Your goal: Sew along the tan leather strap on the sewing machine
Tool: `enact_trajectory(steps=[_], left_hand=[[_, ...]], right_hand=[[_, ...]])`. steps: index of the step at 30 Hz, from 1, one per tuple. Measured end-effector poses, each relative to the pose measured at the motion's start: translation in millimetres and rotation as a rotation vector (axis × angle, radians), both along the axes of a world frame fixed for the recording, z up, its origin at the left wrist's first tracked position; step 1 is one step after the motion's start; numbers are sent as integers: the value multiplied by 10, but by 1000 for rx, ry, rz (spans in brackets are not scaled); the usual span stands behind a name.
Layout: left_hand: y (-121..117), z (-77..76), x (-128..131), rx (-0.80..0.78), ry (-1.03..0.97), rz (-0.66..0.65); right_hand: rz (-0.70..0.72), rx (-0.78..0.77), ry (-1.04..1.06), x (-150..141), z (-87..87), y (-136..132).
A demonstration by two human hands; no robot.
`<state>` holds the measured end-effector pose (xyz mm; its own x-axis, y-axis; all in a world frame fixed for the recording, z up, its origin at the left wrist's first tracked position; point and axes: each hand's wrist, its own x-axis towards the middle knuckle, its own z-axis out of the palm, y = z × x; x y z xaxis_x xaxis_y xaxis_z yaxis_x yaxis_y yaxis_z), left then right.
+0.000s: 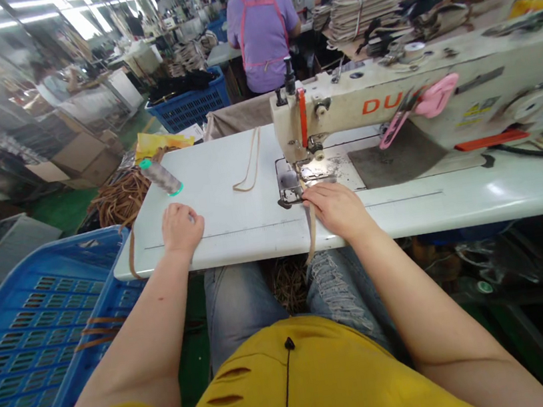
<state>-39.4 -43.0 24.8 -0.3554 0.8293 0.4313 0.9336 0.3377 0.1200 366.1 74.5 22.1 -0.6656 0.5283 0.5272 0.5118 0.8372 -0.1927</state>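
Note:
My left hand (182, 228) rests curled on the white sewing table (222, 210), left of the machine. Its fingers are closed, and a small greyish bit shows between them that I cannot make out. Just beyond it a grey thread cone (163, 178) leans over, with green ends. At the sewing machine (334, 110), my right hand (337, 208) pinches a narrow tan strap (311, 225) beside the presser foot. The strap's near end hangs over the table's front edge. A thin tan loop of strap (249, 185) lies on the table between the hands.
A blue plastic basket (82, 260) stands at the left, against the table corner. Behind that corner lies a heap of brown straps (119, 194). Pink-handled snips (438, 96) sit against the machine arm. A person in a purple top (263, 29) works beyond the table.

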Motion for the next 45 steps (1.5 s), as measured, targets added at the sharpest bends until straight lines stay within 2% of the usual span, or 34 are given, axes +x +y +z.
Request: enact_trajectory(steps=[11, 20, 45], left_hand=[[20, -4, -7, -2, 49, 9], [46, 19, 9, -55, 73, 18], [53, 49, 23, -107, 38, 41]], right_hand=[[-11, 24, -30, 3, 16, -19], [-8, -16, 21, -13, 9, -13], [-12, 4, -7, -9, 2, -10]])
